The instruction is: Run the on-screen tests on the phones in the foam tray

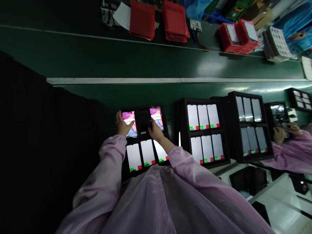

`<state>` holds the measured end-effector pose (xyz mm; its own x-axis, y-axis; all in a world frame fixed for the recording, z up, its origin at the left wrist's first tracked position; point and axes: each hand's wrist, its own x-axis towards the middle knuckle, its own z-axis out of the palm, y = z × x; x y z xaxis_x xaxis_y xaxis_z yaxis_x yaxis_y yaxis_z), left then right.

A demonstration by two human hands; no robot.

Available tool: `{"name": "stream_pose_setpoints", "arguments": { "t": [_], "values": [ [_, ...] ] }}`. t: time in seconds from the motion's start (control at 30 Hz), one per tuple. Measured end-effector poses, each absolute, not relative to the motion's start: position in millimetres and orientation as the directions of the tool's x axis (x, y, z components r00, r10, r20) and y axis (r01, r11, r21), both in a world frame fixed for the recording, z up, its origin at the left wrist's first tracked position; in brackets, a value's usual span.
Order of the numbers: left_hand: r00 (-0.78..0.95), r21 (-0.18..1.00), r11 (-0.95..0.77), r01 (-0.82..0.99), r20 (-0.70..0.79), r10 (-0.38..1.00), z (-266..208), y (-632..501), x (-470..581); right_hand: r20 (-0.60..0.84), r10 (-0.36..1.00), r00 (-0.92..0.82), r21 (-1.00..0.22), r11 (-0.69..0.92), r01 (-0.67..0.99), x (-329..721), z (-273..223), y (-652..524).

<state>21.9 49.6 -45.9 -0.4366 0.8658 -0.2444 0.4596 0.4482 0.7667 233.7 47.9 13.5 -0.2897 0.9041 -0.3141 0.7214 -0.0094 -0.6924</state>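
Observation:
My left hand [124,126] is closed around a lit smartphone [129,116], fingers along its left edge and thumb across the screen, which shows a lock screen. My right hand [156,131] has its thumb and finger at the right edge of a dark, phone-shaped panel [142,118], probably a smartphone with a black screen. It also overlaps another lit smartphone [158,117] to the right. All three sit in the upper row of a black tray [166,131]. Below them, white-screened smartphones [147,152] with green and red marks fill the lower row; my right forearm partly covers one.
Black trays of white-screened phones [207,132] [249,123] stand to the right. Farther right, a co-worker's hands [280,135] work at another tray. Beyond a white rail [117,80] lie red pouches [142,20] and stacked red packs [239,35].

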Motion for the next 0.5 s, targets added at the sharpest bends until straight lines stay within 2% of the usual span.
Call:
{"name": "stream_pose_setpoints", "arguments": {
  "t": [0.07, 0.2, 0.5],
  "values": [
    [-0.447, 0.820, 0.426, 0.381, -0.240, 0.862, -53.8, 36.7, 11.7, -0.305, 0.905, -0.295, -0.685, 0.007, 0.728, 240.7, 19.2, 33.2],
    [-0.485, 0.811, 0.508, 0.289, -0.334, 0.809, -65.0, 3.8, 7.8, -0.342, 0.869, -0.358, -0.645, 0.061, 0.762, 244.2, 26.7, 13.8],
    [-0.501, 0.839, 0.492, 0.232, -0.330, 0.800, -68.3, -15.1, 19.5, -0.406, 0.796, -0.449, -0.554, 0.176, 0.813, 232.9, 37.4, 16.5]
  ]
}}
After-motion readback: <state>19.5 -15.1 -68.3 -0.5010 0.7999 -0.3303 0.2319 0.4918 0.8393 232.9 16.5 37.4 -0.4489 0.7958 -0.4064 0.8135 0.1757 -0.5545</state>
